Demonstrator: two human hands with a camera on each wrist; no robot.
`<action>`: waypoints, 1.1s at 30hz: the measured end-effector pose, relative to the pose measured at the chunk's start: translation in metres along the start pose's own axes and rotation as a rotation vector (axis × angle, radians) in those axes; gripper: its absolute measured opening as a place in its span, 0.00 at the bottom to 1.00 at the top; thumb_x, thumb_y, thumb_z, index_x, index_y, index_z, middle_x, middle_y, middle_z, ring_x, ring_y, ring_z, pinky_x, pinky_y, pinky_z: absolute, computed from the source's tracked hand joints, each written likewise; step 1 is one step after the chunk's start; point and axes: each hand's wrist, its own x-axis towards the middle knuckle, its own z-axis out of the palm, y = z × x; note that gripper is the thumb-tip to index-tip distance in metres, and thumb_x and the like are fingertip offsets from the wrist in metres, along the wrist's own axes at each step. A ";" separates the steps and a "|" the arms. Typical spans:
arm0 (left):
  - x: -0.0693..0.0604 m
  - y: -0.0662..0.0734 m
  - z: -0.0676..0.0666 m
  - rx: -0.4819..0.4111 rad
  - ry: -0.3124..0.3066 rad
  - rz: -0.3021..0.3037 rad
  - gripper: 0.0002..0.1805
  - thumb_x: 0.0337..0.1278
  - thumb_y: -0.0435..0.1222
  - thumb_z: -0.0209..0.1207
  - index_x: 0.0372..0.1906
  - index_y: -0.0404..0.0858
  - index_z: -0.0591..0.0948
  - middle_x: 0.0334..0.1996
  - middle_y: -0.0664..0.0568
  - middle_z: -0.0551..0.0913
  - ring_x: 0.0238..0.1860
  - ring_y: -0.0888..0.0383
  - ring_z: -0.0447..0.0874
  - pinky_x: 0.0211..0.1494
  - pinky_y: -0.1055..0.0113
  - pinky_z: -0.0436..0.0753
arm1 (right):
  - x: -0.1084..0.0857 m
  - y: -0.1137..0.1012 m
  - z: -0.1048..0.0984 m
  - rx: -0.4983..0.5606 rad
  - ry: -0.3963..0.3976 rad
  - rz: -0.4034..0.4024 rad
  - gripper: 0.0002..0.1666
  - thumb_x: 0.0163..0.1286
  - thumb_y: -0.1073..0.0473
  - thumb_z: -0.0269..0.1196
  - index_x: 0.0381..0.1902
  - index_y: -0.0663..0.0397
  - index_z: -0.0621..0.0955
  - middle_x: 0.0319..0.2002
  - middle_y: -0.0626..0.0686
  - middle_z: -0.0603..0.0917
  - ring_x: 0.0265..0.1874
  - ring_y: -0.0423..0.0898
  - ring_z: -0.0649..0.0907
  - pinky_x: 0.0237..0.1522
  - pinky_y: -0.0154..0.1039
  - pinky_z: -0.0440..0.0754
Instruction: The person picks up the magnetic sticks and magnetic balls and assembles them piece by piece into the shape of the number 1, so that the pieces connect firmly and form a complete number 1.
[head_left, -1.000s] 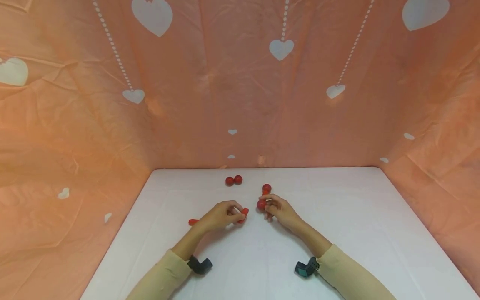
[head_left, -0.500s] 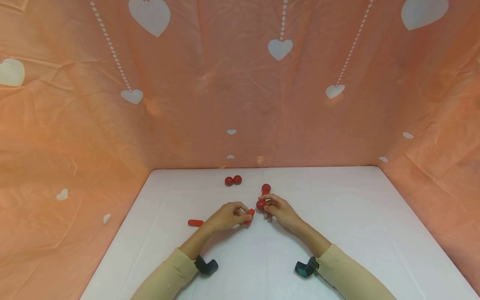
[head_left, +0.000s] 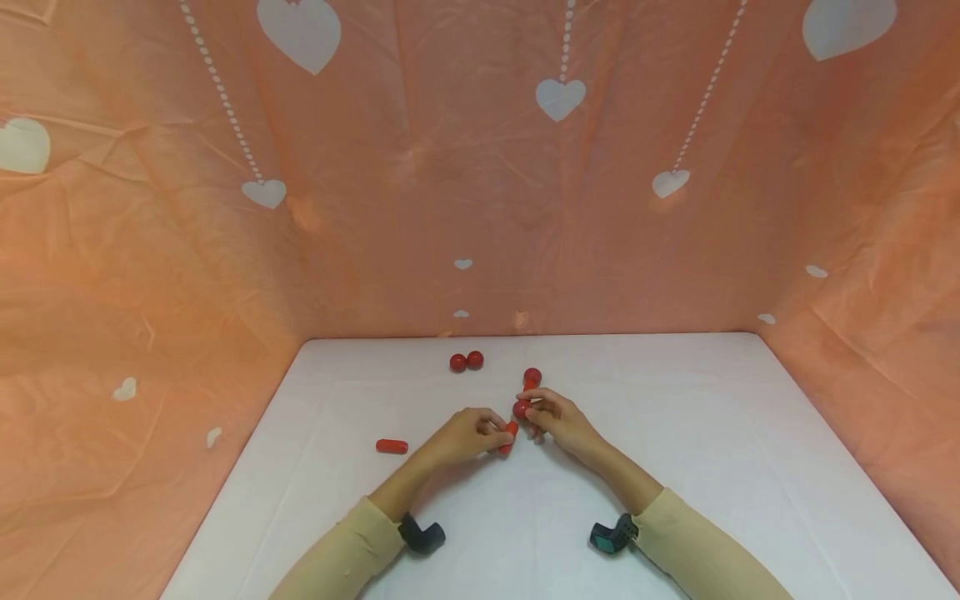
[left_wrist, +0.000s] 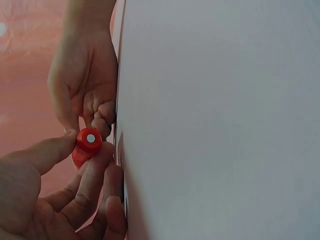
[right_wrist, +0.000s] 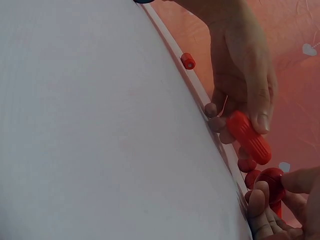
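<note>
My left hand (head_left: 472, 436) pinches a short red ridged rod (right_wrist: 249, 137) between thumb and fingers, holding it tilted. The rod's end shows a pale round disc in the left wrist view. Just to the right, my right hand (head_left: 564, 427) grips a glossy red ball (head_left: 521, 409) with thumb and fingers. Beyond that ball, another red rod (head_left: 529, 387), partly hidden by the fingers, leads to a second red ball (head_left: 532, 376). In the head view, the left hand's rod is close to the gripped ball; whether they touch I cannot tell.
A loose red rod (head_left: 392, 447) lies on the white table (head_left: 675, 417), left of the hands. Two red balls (head_left: 467, 362) sit side by side near the back edge. Orange cloth (head_left: 420, 208) with white hearts surrounds the table's back and sides.
My left hand has moved right with its rod, closer to the ball in my right hand. The loose rod on the left has come fully into view. My right hand has stayed almost still.
</note>
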 end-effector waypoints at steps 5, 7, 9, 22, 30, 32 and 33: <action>0.002 0.002 0.003 -0.001 0.000 0.002 0.14 0.70 0.45 0.70 0.48 0.38 0.89 0.28 0.56 0.86 0.31 0.61 0.79 0.36 0.68 0.77 | -0.001 -0.001 0.001 0.001 -0.001 0.001 0.20 0.84 0.61 0.59 0.68 0.65 0.76 0.37 0.60 0.84 0.33 0.46 0.82 0.37 0.34 0.84; 0.003 0.002 0.004 -0.003 0.000 0.002 0.14 0.70 0.45 0.70 0.48 0.38 0.89 0.27 0.56 0.86 0.30 0.61 0.79 0.35 0.68 0.77 | -0.001 -0.002 0.001 -0.001 0.001 0.001 0.20 0.84 0.61 0.59 0.68 0.65 0.76 0.36 0.59 0.84 0.33 0.45 0.82 0.37 0.34 0.84; 0.004 0.002 0.005 -0.004 0.001 0.003 0.14 0.70 0.45 0.70 0.48 0.38 0.89 0.27 0.55 0.86 0.30 0.61 0.78 0.35 0.68 0.76 | -0.001 -0.002 0.001 -0.005 0.003 0.000 0.21 0.84 0.61 0.59 0.68 0.65 0.76 0.35 0.58 0.84 0.32 0.45 0.82 0.37 0.34 0.84; 0.007 0.003 0.008 -0.023 0.000 -0.003 0.15 0.70 0.46 0.71 0.47 0.37 0.89 0.26 0.55 0.86 0.29 0.61 0.78 0.33 0.69 0.74 | -0.001 -0.001 0.002 -0.008 0.004 -0.016 0.22 0.83 0.62 0.60 0.68 0.68 0.75 0.34 0.56 0.84 0.31 0.44 0.82 0.36 0.34 0.84; 0.008 0.005 0.009 -0.035 0.002 -0.018 0.15 0.70 0.46 0.70 0.48 0.38 0.89 0.24 0.55 0.85 0.28 0.61 0.78 0.32 0.70 0.73 | -0.001 -0.003 0.003 -0.020 0.013 0.015 0.21 0.84 0.63 0.59 0.69 0.64 0.76 0.36 0.55 0.84 0.32 0.45 0.82 0.36 0.34 0.84; 0.009 0.004 0.009 -0.035 0.009 -0.013 0.16 0.70 0.46 0.70 0.48 0.37 0.89 0.24 0.55 0.85 0.28 0.61 0.77 0.32 0.70 0.73 | -0.001 -0.003 0.003 -0.015 0.012 0.017 0.21 0.84 0.63 0.59 0.69 0.64 0.76 0.36 0.55 0.84 0.33 0.45 0.82 0.36 0.34 0.84; 0.009 0.004 0.010 -0.035 0.012 -0.016 0.16 0.70 0.47 0.70 0.48 0.37 0.89 0.24 0.55 0.85 0.28 0.61 0.77 0.32 0.69 0.73 | -0.001 -0.003 0.003 -0.009 0.011 0.017 0.21 0.84 0.63 0.59 0.69 0.64 0.76 0.37 0.55 0.84 0.33 0.45 0.83 0.36 0.34 0.84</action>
